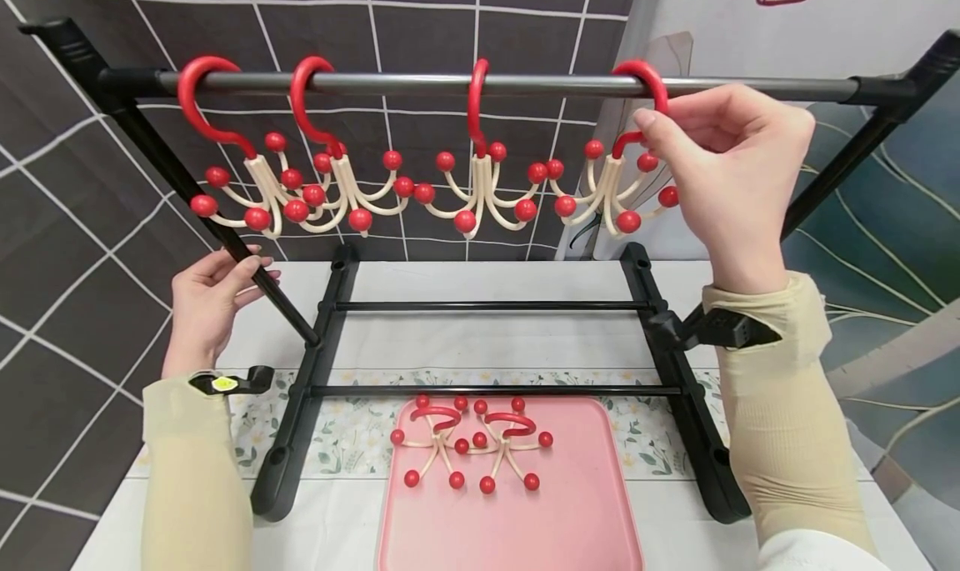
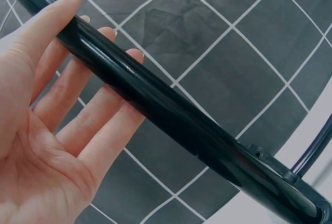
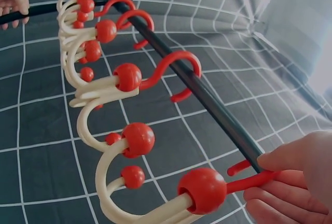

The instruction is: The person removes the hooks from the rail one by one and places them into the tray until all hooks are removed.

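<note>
Right hand (image 1: 738,171), thumb and fingers pinching the red hook (image 1: 647,72) of the rightmost hanger (image 1: 611,172), looped over the rail (image 1: 555,85) | left hand (image 1: 213,296), thumb and fingers around the black post (image 2: 155,95) | three more hangers (image 1: 482,175) hang leftward, two lie on the pink tray (image 1: 555,529) | best: steady the post, seat the hook, release softly

At 2 o'clock in the head view, the right hand (image 1: 738,171) pinches the red hook of a cream, ball-tipped hanger (image 1: 612,171) hung on the top bar of a black rack (image 1: 555,86). Three matching hangers (image 1: 481,175) hang from 10 to 12 o'clock; two loose hangers (image 1: 504,444) lie at 6. Near 9 o'clock, the left hand (image 1: 212,296) holds the rack's slanted post.
</note>
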Available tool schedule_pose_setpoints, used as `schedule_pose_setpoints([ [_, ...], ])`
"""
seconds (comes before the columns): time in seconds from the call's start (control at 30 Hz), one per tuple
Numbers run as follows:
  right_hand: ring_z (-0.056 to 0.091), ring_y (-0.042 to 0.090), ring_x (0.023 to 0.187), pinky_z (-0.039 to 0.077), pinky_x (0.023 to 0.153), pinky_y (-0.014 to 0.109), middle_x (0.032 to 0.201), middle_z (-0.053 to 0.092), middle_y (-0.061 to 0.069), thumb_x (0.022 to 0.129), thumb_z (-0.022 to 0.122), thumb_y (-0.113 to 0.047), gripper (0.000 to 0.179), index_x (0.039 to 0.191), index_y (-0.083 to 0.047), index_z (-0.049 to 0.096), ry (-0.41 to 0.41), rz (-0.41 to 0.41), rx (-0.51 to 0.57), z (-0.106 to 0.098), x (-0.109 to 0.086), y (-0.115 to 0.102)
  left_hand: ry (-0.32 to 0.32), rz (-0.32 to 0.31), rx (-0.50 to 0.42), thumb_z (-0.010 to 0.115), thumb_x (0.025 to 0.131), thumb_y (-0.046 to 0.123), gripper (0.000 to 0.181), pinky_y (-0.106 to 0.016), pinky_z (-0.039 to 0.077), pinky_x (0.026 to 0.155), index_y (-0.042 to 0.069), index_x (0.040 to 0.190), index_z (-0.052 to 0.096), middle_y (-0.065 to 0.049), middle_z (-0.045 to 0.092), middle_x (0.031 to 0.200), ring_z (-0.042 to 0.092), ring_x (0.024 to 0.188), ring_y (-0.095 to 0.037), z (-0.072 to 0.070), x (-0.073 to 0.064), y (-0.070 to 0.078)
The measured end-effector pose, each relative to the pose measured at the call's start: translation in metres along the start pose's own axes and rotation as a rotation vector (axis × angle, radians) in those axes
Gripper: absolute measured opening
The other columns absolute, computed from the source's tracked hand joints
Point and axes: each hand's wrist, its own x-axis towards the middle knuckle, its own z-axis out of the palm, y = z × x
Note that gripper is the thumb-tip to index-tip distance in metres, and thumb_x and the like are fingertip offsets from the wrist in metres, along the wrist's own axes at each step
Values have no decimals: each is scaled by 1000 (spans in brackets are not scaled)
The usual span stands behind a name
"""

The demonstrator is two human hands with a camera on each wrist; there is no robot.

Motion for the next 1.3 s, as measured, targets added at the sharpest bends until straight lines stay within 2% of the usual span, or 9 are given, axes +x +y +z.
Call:
schedule_pose_setpoints([
  [0.3, 71, 9, 83, 53, 72, 22, 98, 76, 4, 87, 83, -20, 21, 102, -6, 81, 44, -1, -7, -7, 5, -1, -7, 0, -12, 72, 94, 1, 36, -29, 60, 74, -18, 122, 60, -9, 75, 96, 76, 82, -18, -1, -1, -1],
  [0.47, 72, 11, 85, 55, 76, 21, 98, 76, 6, 86, 85, -21, 21, 101, -6, 81, 78, -20, 5, -14, 12, 0, -6, -5, -9, 73, 94, 2, 38, -29, 60, 74, -19, 122, 59, -9, 75, 96, 76, 82, -18, -1, 0, -1],
  [0.67, 74, 12, 89, 57, 86, 24, 103, 75, 8, 91, 80, -22, 22, 104, -5, 79, 78, -135, -20, -28, 15, 3, 0, -25, -17, 73, 94, 3, 34, -29, 60, 75, -15, 121, 62, -9, 75, 97, 76, 83, -19, -2, 0, 0],
  [0.77, 74, 15, 91, 57, 87, 25, 104, 75, 9, 92, 78, -22, 21, 105, -5, 78, 89, -171, -33, -34, 13, 2, 1, -31, -24, 73, 94, 3, 25, -29, 60, 75, -8, 116, 68, -9, 75, 97, 76, 83, -19, -3, 0, 0],
  [0.83, 74, 15, 90, 57, 87, 25, 103, 75, 10, 91, 79, -20, 21, 104, -4, 78, 105, -156, -17, -37, 12, -1, 0, -32, -28, 73, 94, 3, 21, -29, 60, 75, -4, 114, 71, -9, 75, 96, 76, 83, -19, -3, 0, 0],
  [1.1, 74, 13, 87, 56, 88, 24, 101, 75, 13, 85, 85, -10, 24, 100, 6, 76, 125, -71, 81, -46, 1, -2, -2, -24, -26, 72, 94, 2, 21, -29, 60, 75, -5, 114, 70, -9, 75, 97, 76, 83, -19, -3, 0, 0],
  [1.3, 74, 13, 83, 57, 79, 21, 98, 76, 14, 83, 85, -5, 24, 100, 10, 75, 80, -66, 53, -53, -16, 5, -13, -9, -11, 72, 94, 1, 26, -28, 60, 75, -8, 117, 68, -8, 75, 96, 76, 83, -18, -2, 1, -1],
])
